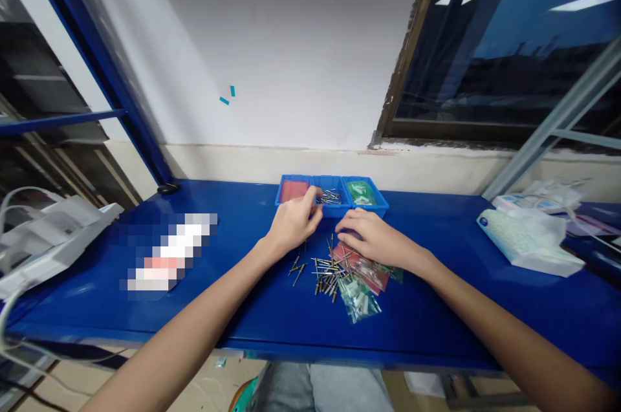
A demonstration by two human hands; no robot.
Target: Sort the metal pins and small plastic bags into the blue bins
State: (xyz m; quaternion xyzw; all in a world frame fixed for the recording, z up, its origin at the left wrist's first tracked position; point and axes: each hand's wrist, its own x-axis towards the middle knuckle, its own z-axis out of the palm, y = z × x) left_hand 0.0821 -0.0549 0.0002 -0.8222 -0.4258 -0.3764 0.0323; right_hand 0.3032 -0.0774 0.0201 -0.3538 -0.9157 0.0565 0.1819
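Observation:
A blue three-part tray (383,211) stands near the wall, with red packets at its left, metal rivet-like pins in the middle and green packets at its right. My left hand (295,218) is over the tray's front left part, fingers bent and close together beside the metal pins; whatever its fingertips hold is too small to name. Below the tray lies a loose pile of metal pins (327,276). Over red packets (376,275) beside the pile, my right hand (363,232) has its fingers curved and a little apart. A green packet (359,301) lies nearest the table's front edge.
On the blue table (233,308), a tissue pack (526,240) lies at the right and white devices with cables (53,237) at the left. A blurred-out object (174,253) is at the left. Metal frame posts rise on both sides.

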